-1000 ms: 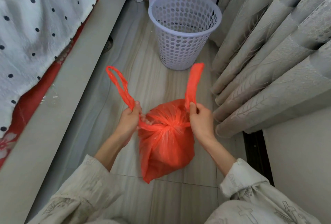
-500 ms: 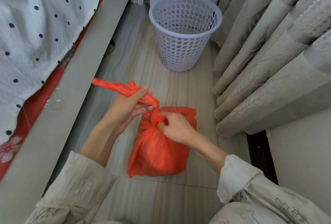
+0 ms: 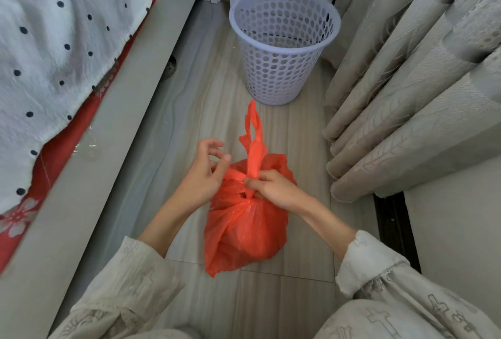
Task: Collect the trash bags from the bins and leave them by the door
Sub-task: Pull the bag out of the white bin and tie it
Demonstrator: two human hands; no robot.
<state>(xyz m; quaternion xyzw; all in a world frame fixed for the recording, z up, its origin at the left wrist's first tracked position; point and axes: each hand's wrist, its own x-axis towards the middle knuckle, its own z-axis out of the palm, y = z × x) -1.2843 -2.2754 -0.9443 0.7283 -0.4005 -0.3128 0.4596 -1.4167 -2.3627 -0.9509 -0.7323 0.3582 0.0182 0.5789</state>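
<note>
The trash bag [image 3: 245,227] at lower centre of the frame is bright orange-red. Above it, at upper centre, the perforated bin [image 3: 282,48] is pale lavender, dotted all over with oval holes. At upper left, the blanket [image 3: 54,40] is white with small dark polka dots; the sheet [image 3: 58,154] under it is red with a pale flower print. The curtains [image 3: 412,89] on the right are beige with a leaf-vein pattern. The sleeves [image 3: 130,281] at the bottom are cream with faint cross motifs. The floor [image 3: 206,111] is light grey-beige woodgrain.

bed frame [image 3: 113,132] left | dotted bedding [image 3: 54,40] | curtains [image 3: 406,94] right
</note>
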